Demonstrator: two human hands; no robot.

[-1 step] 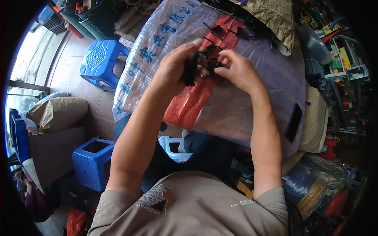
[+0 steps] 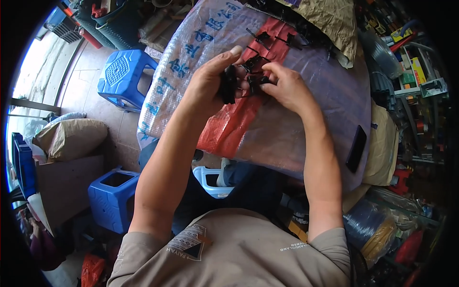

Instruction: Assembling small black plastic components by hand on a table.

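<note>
My left hand (image 2: pixel 204 82) is closed around several small black parts (image 2: pixel 229 90), thumb raised, its fingertips turned towards the right hand. Between the thumb and fingers of my right hand (image 2: pixel 290 87) is pinched a small black part (image 2: pixel 256 82), close against the left fingertips. Another black piece (image 2: pixel 253 63) shows just beyond the fingers; whether it is held or lies on the table cannot be told. Farther off, black pieces with thin prongs (image 2: pixel 263 36) lie on the red stripe (image 2: pixel 229 126) of the woven plastic table cover (image 2: pixel 311 115). The parts' exact kind is too small to make out.
A dark phone (image 2: pixel 356 149) lies at the table's right edge. Crumpled brown paper (image 2: pixel 334 24) and a dark heap (image 2: pixel 306 25) sit at the far end. Blue stools (image 2: pixel 122 71) stand on the left, beside a brown sack (image 2: pixel 71 136). Crowded shelves (image 2: pixel 416 95) line the right.
My left hand has shifted slightly left, and a little more of the black parts shows between the hands. My right hand keeps its pinch almost in place.
</note>
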